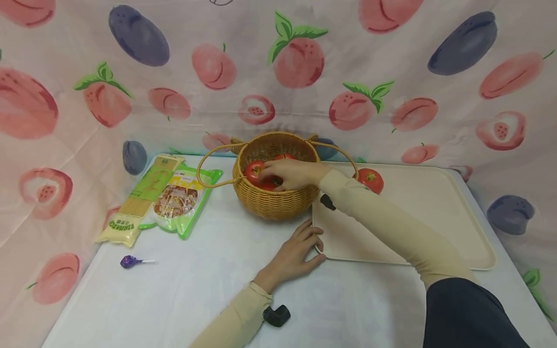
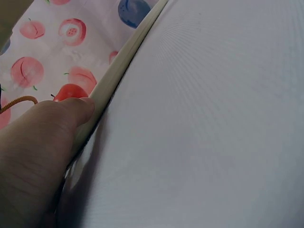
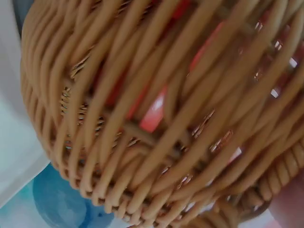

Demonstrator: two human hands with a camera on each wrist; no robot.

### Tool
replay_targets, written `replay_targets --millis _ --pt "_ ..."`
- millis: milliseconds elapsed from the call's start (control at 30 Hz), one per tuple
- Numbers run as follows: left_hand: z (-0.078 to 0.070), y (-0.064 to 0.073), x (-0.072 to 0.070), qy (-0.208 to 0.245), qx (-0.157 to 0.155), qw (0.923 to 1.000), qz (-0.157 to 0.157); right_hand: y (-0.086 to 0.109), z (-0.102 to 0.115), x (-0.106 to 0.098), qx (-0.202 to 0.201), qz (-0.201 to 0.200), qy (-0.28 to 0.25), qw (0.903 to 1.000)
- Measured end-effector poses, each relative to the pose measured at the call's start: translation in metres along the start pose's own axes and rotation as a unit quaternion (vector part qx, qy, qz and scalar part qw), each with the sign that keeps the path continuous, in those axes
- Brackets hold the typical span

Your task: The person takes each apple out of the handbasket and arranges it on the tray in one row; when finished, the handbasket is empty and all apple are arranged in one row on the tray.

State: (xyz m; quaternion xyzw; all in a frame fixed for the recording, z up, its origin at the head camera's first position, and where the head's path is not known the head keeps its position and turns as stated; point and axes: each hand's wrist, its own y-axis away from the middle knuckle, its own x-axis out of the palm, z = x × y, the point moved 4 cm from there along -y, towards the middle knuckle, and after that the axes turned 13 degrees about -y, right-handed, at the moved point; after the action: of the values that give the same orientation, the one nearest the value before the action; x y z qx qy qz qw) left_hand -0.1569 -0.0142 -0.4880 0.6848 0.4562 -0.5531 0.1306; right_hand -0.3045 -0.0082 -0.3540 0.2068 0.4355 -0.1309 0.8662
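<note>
My right hand reaches over the rim into a round wicker basket, its thumb and bent fingers around a red apple. Another apple shows left of the fingers, and a third lies behind the hand. Through the weave in the right wrist view, red fruit shows; the fingertips are hidden. My left hand grips the near left corner of a cream tray. In the left wrist view its thumb lies against the tray's rim.
One apple sits at the tray's far left, by the basket's right handle. To the left lie a noodle pack, a green-edged food bag and a purple-wrapped lollipop. A fruit-print cloth hangs behind the white table.
</note>
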Motion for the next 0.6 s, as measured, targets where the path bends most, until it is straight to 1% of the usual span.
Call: replay_targets --millis 67,233,467,600 --pt "0.000 0.000 -0.001 0.003 0.001 1.0000 -0.001 -0.003 0.001 0.000 0.009 0.011 0.001 0.9999" --pt "-0.001 -0.001 -0.003 0.004 0.002 1.0000 0.000 -0.009 -0.003 0.005 0.023 0.037 -0.018 0.9989" --pt "-0.002 0.001 -0.003 -0.003 -0.002 1.0000 0.004 -0.016 -0.007 0.014 0.002 0.060 -0.025 0.9979" --pt "-0.002 0.001 -0.003 -0.006 -0.002 1.0000 0.005 -0.018 -0.008 0.016 0.019 0.078 -0.025 0.9964"
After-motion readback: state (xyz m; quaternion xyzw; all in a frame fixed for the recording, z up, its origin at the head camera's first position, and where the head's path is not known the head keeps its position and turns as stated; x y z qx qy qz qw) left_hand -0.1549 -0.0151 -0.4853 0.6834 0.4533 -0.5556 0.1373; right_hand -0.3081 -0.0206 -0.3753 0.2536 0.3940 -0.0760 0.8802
